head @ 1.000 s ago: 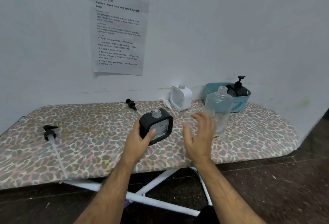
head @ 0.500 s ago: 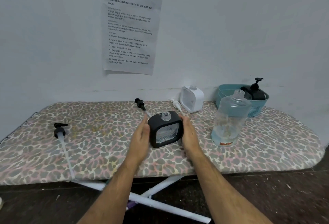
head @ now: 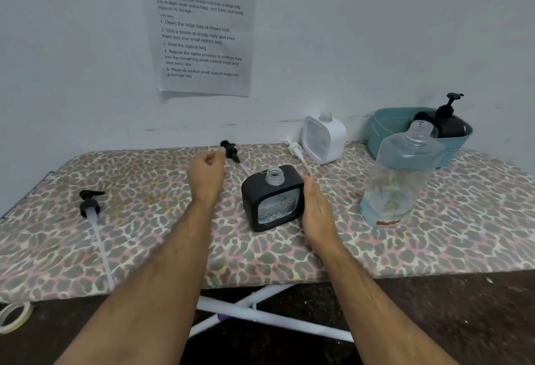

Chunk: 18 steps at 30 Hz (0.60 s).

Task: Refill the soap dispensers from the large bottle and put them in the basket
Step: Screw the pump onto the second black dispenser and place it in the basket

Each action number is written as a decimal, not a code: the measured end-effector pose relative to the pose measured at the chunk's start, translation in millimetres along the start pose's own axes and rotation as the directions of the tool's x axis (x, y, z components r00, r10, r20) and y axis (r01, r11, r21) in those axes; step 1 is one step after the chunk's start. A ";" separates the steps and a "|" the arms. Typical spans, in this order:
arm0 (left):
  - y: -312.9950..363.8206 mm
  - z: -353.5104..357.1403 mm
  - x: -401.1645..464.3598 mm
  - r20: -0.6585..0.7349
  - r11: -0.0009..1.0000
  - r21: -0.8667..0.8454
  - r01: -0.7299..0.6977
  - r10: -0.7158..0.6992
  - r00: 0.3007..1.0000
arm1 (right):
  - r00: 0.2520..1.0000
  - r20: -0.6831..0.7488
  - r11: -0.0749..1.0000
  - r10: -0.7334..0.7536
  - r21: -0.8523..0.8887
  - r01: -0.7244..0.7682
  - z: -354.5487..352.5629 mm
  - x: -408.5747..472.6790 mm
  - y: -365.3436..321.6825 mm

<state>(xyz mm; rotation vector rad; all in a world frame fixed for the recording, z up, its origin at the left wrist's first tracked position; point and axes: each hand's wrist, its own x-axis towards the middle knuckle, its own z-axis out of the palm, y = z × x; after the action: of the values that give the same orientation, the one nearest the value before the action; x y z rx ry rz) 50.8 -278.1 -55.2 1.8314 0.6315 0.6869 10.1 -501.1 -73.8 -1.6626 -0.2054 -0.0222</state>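
Step in hand: judged from the layout, the black dispenser point(head: 273, 198) has its fill and now wants its pump back; its threaded neck stands open, with liquid showing behind the clear window.
Landmark: that black dispenser, standing upright on the patterned board point(head: 144, 248), serves for all places below.
Long-tube pump point(head: 92, 211): well to the left of the dispenser, lying flat, its tube running toward the near edge.
Left hand point(head: 207, 177): just left of the dispenser and apart from it, raised over the board, fingers curled loosely inward and holding nothing, fingertips close to the short black pump point(head: 230, 151).
Short black pump: behind and left of the dispenser, lying on its side, tube pointing toward the dispenser.
Next move: probably a pinch on that pump's head, then the tube fed straight down into the open neck and the collar turned onto the thread.
Right hand point(head: 317, 211): pressed flat against the dispenser's right side, fingers straight and together, steadying it.
White pump point(head: 296, 151): behind and right, lying beside the white dispenser point(head: 324, 138), which is also uncapped.
Large bottle point(head: 401, 175): right of the dispenser, open, only a shallow layer left.
Basket point(head: 389, 130): far right and behind, with one capped black dispenser point(head: 447, 124) inside.
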 end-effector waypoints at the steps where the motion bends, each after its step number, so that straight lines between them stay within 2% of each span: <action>1: -1.1 3.2 9.2 -0.030 0.999 0.033 -0.002 0.003 1.000 | 1.000 0.001 1.000 -0.003 -0.001 0.003 0.7 0.2 0.4; 5: 2.8 17.1 42.4 0.008 0.975 0.221 -0.006 0.004 1.000 | 1.000 -0.012 1.000 -0.007 0.003 0.007 2.4 -0.9 0.9; 9: 9.3 32.0 64.9 0.067 0.935 0.345 0.083 -0.113 0.991 | 0.999 -0.035 0.999 -0.038 -0.009 0.038 1.4 0.7 4.7; 12: 9.9 38.1 71.8 0.067 0.908 0.390 0.156 -0.197 0.978 | 0.998 -0.036 0.999 -0.047 -0.013 0.047 2.5 1.8 6.4; 18: 12.9 39.5 74.4 0.082 0.907 0.368 0.204 -0.250 0.965 | 0.998 -0.050 0.999 -0.036 -0.042 0.034 2.5 3.3 10.0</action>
<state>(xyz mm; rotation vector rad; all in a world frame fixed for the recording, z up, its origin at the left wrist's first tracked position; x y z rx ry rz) 132.1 -255.7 -42.8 2.0710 0.9143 0.3076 14.6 -499.1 -83.5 -1.6974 -0.1964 -0.0956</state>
